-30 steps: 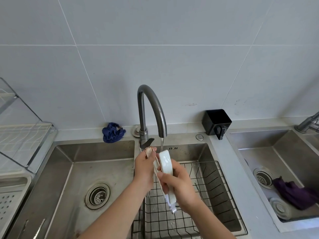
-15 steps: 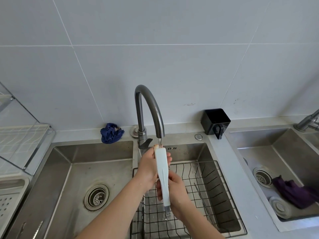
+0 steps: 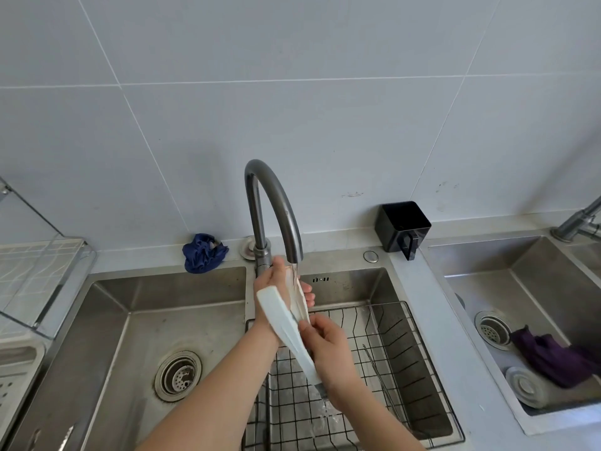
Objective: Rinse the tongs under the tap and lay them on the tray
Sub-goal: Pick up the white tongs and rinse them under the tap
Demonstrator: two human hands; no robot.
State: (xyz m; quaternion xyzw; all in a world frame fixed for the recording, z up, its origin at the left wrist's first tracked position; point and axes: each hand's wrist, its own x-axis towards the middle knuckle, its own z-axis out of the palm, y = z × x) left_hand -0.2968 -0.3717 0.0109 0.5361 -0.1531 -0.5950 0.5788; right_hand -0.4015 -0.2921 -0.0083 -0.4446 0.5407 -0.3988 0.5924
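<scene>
The tongs (image 3: 286,323) are spread under the running tap (image 3: 276,206), above the wire basket (image 3: 406,353) in the sink (image 3: 130,320); the left hand (image 3: 276,281) fingers curl around the far arm; the right hand (image 3: 328,349) fingers pinch the near white arm by the hinge.

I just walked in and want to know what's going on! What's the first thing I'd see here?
Right in the middle, two hands hold white tongs under the running tap: the left hand up by the spout, the right hand lower, gripping the handle end. Below them a wire basket sits in the sink. A blue cloth lies on the counter left of the tap, and a purple one in the sink at far right.
</scene>
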